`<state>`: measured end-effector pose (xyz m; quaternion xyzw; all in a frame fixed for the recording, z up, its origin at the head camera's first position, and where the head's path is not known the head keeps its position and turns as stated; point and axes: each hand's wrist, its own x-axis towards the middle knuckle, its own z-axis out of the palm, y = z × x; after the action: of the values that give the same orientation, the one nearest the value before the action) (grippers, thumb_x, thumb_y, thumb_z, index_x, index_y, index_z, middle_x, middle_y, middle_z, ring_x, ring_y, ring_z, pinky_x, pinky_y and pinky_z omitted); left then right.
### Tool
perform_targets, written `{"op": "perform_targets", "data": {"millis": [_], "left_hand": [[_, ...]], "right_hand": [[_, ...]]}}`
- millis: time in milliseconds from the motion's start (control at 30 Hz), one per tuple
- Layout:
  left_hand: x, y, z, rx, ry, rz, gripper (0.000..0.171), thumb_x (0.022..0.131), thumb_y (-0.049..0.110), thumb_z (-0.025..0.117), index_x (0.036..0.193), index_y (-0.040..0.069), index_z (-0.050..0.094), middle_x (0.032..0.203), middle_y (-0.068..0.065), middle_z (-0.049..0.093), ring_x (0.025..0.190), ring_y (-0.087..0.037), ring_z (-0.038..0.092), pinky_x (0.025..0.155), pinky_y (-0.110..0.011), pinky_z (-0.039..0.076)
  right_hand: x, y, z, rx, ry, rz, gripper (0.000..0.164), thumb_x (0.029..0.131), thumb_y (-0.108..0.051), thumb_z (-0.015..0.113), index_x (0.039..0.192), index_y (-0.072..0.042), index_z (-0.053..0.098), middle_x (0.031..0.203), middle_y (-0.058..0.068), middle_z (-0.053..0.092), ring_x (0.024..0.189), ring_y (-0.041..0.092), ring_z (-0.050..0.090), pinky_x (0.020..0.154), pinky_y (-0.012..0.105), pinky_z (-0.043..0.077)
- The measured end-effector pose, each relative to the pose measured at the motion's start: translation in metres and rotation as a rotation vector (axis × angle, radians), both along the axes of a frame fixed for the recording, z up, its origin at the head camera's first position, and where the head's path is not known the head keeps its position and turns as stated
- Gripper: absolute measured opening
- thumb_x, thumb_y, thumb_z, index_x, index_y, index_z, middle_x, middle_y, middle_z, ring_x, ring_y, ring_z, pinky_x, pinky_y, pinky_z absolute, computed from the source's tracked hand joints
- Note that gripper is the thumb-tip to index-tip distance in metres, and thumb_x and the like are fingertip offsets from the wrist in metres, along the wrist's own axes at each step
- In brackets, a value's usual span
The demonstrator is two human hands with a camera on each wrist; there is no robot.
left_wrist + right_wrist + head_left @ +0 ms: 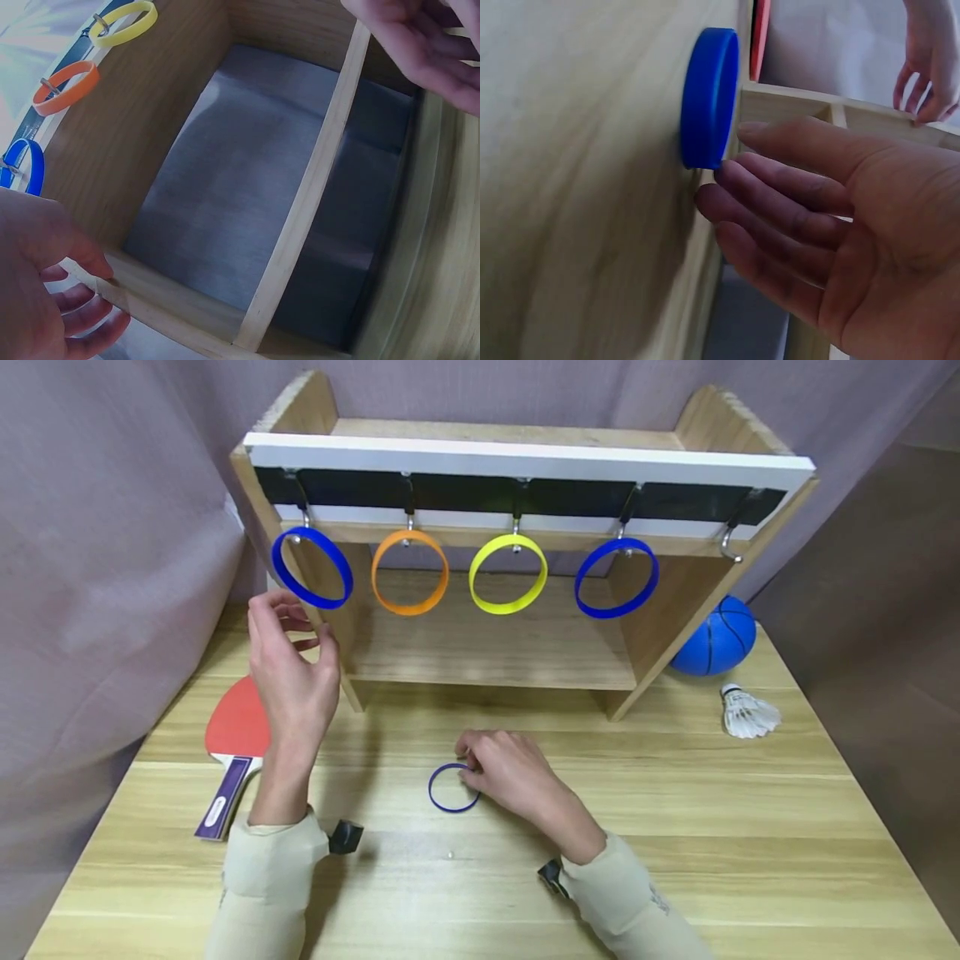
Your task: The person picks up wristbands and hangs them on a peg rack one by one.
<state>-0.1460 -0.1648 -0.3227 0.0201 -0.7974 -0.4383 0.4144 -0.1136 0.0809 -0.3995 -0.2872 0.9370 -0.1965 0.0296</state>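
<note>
On the table lies a blue wristband-like ring (453,811), its right side overlapped by my right hand (517,777). The right wrist view shows that hand's relaxed fingers close to the ring (705,97), with a fingertip right at its lower end and the thumb apart. My left hand (294,685) grips the left side panel (169,319) of a wooden rack, thumb on one face and fingers on the other. From the rack's hooks hang a blue ring (315,601), an orange ring (410,609), a yellow ring (507,607) and another blue ring (611,612).
At the rack's far right is a bare hook (726,545). A red table tennis bat (238,722) lies beside my left forearm. To the right of the rack are a blue ball (716,639) and a shuttlecock (748,712). Grey cloth (90,527) hangs around the table.
</note>
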Motion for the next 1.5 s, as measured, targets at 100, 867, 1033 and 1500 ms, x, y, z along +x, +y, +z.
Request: {"op": "perform_targets", "data": {"millis": [100, 867, 1033, 1500], "left_hand": [[0.000, -0.001, 0.000, -0.023, 0.005, -0.002, 0.035, 0.084, -0.008, 0.062, 0.116, -0.004, 0.048, 0.105, -0.013, 0.056, 0.090, -0.016, 0.061, 0.068, -0.032, 0.060], [0.000, 0.000, 0.000, -0.002, -0.010, -0.001, 0.036, 0.084, -0.008, 0.062, 0.117, -0.003, 0.048, 0.105, -0.012, 0.055, 0.089, -0.016, 0.061, 0.070, -0.027, 0.059], [0.002, 0.001, 0.001, 0.007, -0.019, -0.006, 0.037, 0.083, -0.009, 0.063, 0.117, -0.003, 0.049, 0.105, -0.012, 0.056, 0.089, -0.016, 0.061, 0.070, -0.027, 0.059], [0.000, 0.001, -0.001, -0.005, 0.000, -0.001, 0.036, 0.084, -0.009, 0.062, 0.116, -0.004, 0.048, 0.105, -0.014, 0.055, 0.088, -0.018, 0.062, 0.071, -0.029, 0.060]], "right_hand": [[-0.001, -0.001, -0.003, 0.014, 0.003, 0.001, 0.010, 0.082, -0.015, 0.077, 0.090, -0.014, 0.071, 0.076, -0.010, 0.063, 0.067, 0.006, 0.056, 0.055, 0.024, 0.048], [-0.005, 0.005, 0.011, -0.091, -0.006, -0.096, 0.007, 0.084, -0.016, 0.076, 0.085, -0.023, 0.074, 0.076, -0.014, 0.067, 0.068, 0.002, 0.060, 0.059, 0.023, 0.050], [-0.001, 0.010, 0.022, -0.212, -0.034, -0.049, 0.002, 0.086, -0.017, 0.075, 0.087, -0.018, 0.075, 0.078, -0.014, 0.068, 0.071, 0.000, 0.062, 0.059, 0.020, 0.052], [0.016, 0.112, 0.146, -1.443, 0.155, -0.089, 0.019, 0.079, 0.021, 0.067, 0.097, 0.025, 0.062, 0.090, 0.029, 0.068, 0.071, 0.031, 0.068, 0.061, 0.029, 0.060]]}}
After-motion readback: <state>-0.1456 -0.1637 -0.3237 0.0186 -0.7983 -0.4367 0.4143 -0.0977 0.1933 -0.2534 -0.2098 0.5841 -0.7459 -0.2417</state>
